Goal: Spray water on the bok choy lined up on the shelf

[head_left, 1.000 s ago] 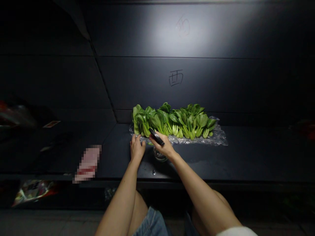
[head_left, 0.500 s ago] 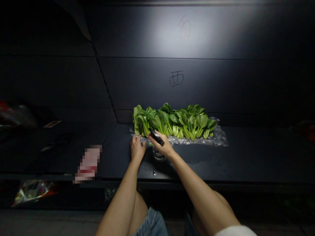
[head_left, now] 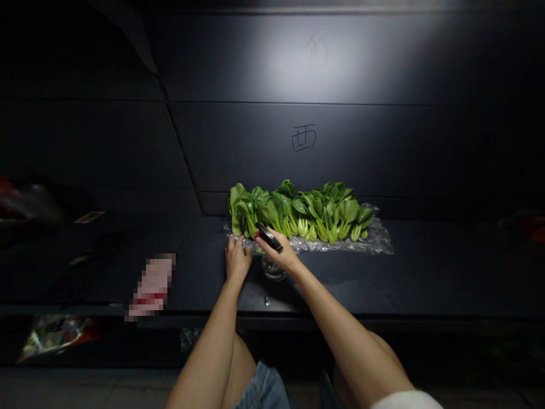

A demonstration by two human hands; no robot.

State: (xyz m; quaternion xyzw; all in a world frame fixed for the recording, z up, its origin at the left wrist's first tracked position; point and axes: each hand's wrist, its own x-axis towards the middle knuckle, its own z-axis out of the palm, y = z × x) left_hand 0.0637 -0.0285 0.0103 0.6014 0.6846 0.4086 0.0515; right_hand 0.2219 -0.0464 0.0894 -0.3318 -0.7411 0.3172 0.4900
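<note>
Greens (head_left: pixel 327 213) lay in one row on the shelf (head_left: pixel 426 287), straight ahead of both hands and just beyond the fingertips. Row's long axis ran left to right, across the reach; stalk ends mostly faced the person, leaves toward the back panel (head_left: pixel 238 147). Most of the row stretched off to the right of the hands. Left hand (head_left: pixel 237 260) was nearer its left end, fingers loosely spread, nothing visibly grasped; fingertips were at the near edge of the plastic (head_left: pixel 378 243), beside the stalk bottoms. Couldn't tell if it pressed down. Right hand (head_left: pixel 284 254) was wrapped around the black head (head_left: pixel 269 237) of a clear bottle (head_left: pixel 273 271), head slanting forward and left, toward the left part of the row. Bottle body hung or stood below that hand, short of the plastic; base contact with the shelf was unclear. Contents couldn't be made out. Drops (head_left: pixel 267 300) sat on the shelf nearer the person. Plastic lay crumpled under the greens, sticking out past the right end. Other container: a printed bag (head_left: pixel 53 336) low on the left, below shelf level; contents not readable.
</note>
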